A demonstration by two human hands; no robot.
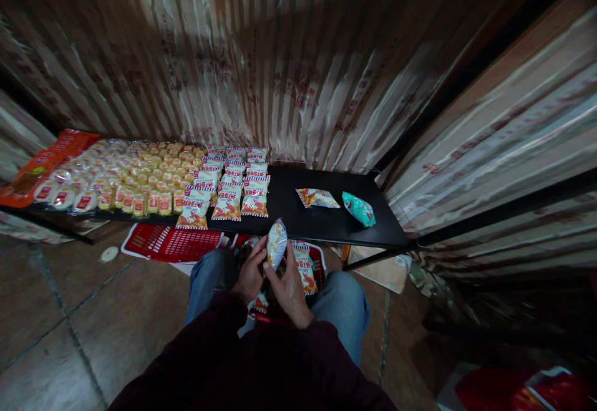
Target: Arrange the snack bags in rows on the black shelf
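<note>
Both hands [250, 276] [290, 286] hold a packet [277, 244] near shelf edge [326, 235]

On the shelf [284, 203], wrapped cakes [135, 178] lie left of the rows of snack packets [227, 202]; a loose packet [318, 198], then a pouch [359, 209], lie farther right. The held packet [277, 243] is above a basket [322, 263] between the knees [342, 302].

Illumination is dim; a broad shadow crosses the curtain [298, 119] at upper centre. The floor [56, 380] shows a pale sheen at lower left. Wide-angle distortion stretches the edges; lower right is near-black.
</note>
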